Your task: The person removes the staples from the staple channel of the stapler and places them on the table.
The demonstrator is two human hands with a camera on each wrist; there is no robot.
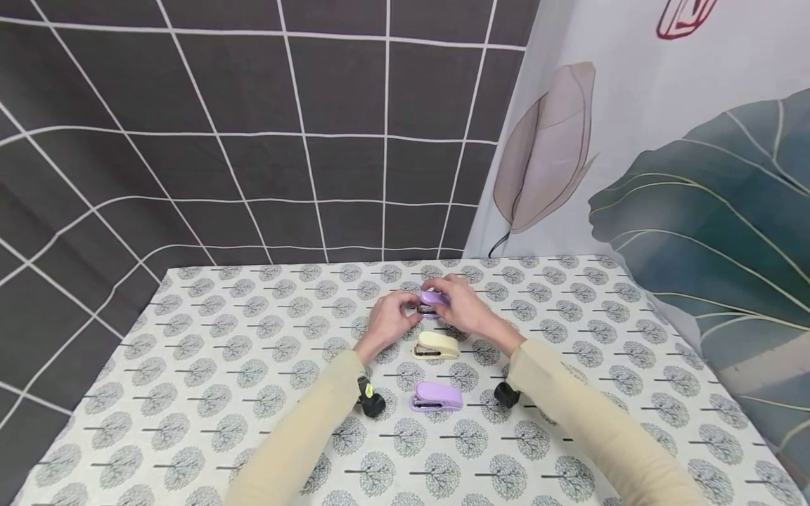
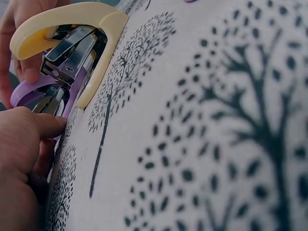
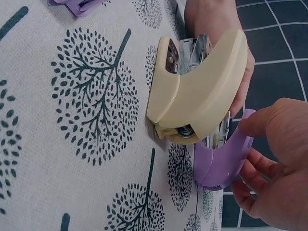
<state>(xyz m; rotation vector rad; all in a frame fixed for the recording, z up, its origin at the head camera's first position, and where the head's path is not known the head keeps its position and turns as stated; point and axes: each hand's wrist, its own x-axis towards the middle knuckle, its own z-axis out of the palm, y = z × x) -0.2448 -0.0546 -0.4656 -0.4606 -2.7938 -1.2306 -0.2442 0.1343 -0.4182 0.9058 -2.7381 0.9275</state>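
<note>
A purple stapler [image 1: 434,302] stands farthest back in a column of staplers on the table, its front end to the left. My left hand [image 1: 389,318] pinches its front end between thumb and fingers; the thumb [image 2: 50,126] shows at the base in the left wrist view. From the right, my right hand [image 1: 465,306] holds the lever by its rear part, thumb on one side and fingers on the other. Just in front stands a cream stapler [image 1: 438,344], untouched, which partly hides the purple one in both wrist views. Nearest me lies a second purple stapler [image 1: 438,396].
A white cloth [image 1: 266,436] printed with grey trees covers the table. Behind it hangs a dark curtain [image 1: 253,169] with white grid lines, and at the right a leaf-patterned curtain [image 1: 544,42]. Black wrist devices [image 1: 372,403] sit under both forearms.
</note>
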